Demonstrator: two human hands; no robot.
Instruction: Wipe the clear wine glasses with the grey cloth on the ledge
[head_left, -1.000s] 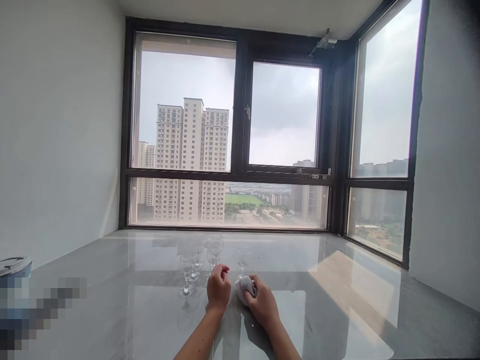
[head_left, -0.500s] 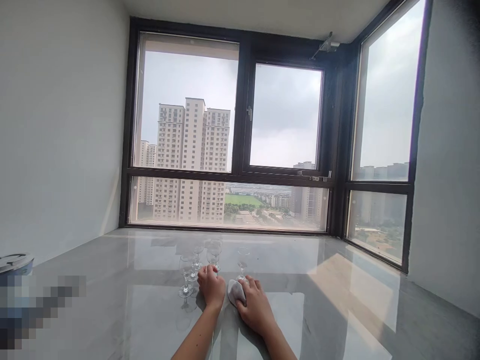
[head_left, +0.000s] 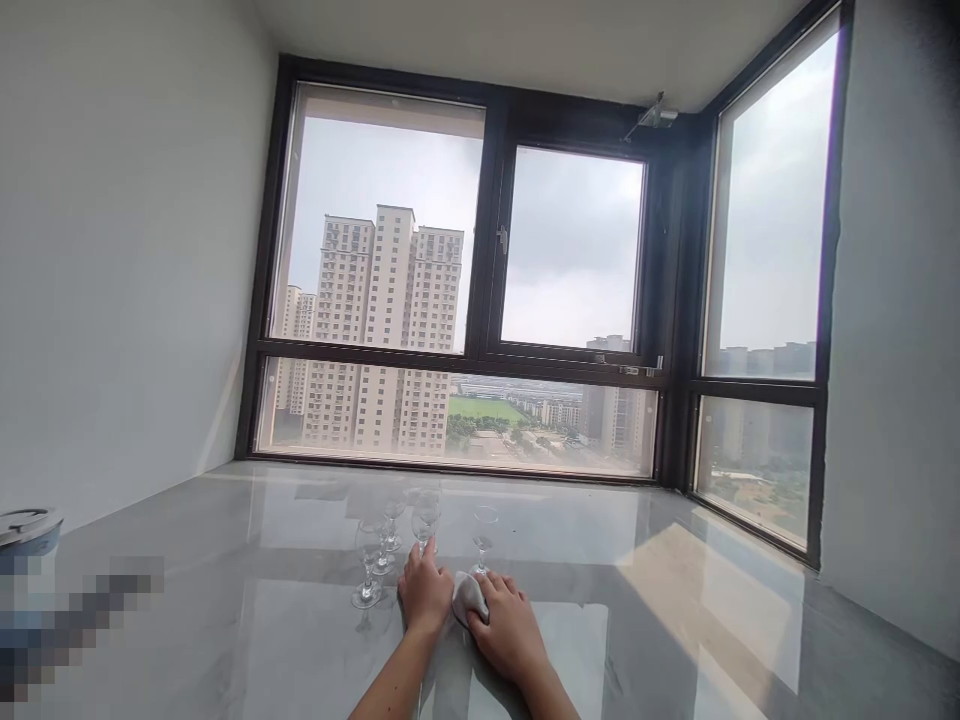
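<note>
Several clear stemmed glasses stand on the glossy counter ahead of me. The nearest glass [head_left: 367, 570] is to the left of my left hand [head_left: 426, 588]. That hand is low over the counter, its fingers partly stretched towards another stemmed glass [head_left: 425, 517]; whether they touch it is hidden. My right hand [head_left: 510, 625] rests on the counter, with its thumb and fingers around a whitish, rounded bundle that looks like a folded cloth [head_left: 468, 598]. Just beyond its fingertips stands a single stemmed glass [head_left: 484, 540], its foot partly covered by the hand.
The pale, reflective counter [head_left: 315, 660] runs up to a dark-framed window [head_left: 465, 460], with a second window on the right. A lidded tub [head_left: 30, 535] stands at the left edge, beside a pixelated patch. Sunlight falls across the counter's right side.
My left hand has loosened from a curled shape, its fingers now reaching forward. My right hand keeps the cloth, shifted slightly nearer. The view has tilted a little.
</note>
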